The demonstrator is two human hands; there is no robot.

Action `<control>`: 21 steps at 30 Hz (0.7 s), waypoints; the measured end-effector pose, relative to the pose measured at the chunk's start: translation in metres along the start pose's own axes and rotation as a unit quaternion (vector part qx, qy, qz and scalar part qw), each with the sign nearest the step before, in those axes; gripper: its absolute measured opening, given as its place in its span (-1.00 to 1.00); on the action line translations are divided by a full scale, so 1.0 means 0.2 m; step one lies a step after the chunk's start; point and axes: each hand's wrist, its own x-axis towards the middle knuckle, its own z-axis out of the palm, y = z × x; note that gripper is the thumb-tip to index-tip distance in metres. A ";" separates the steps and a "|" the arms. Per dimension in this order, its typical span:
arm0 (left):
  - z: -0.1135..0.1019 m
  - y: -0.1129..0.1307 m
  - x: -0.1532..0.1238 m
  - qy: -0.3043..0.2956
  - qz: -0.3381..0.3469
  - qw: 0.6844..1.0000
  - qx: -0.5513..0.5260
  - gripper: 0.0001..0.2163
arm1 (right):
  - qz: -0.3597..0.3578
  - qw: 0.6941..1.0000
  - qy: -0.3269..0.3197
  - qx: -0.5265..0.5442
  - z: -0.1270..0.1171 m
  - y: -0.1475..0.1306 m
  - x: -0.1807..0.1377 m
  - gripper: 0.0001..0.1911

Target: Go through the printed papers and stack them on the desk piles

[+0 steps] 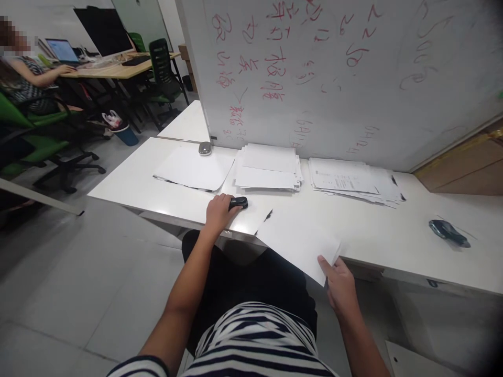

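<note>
Grasping a black oblong tool (239,202), perhaps a stapler, on the white worktop (377,230) with the left hand (219,212); pinching white rectangular paper (296,242) over its front edge with the right hand (340,280). Seemingly working midway: having two white paper stacks (267,159) behind, releasing nothing yet.

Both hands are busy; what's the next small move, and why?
Probably slide the paper toward the stapler: the right hand grips the paper near one corner, the left hand already holds the stapler, and a strip of bare table seems to separate the two.
</note>
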 end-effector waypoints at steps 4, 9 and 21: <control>0.01 -0.04 -0.01 -0.030 0.040 0.999 -0.007 -0.69 | 0.026 0.999 -0.022 0.026 0.02 -0.04 -0.04 -0.45; -0.01 -0.03 -0.05 -0.049 0.086 0.994 -0.045 -0.71 | 0.048 0.997 -0.048 0.041 0.07 -0.09 -0.04 -0.47; -0.02 -0.03 -0.05 -0.070 0.090 0.991 -0.075 -0.72 | 0.038 0.995 -0.084 0.029 0.17 -0.09 -0.04 -0.51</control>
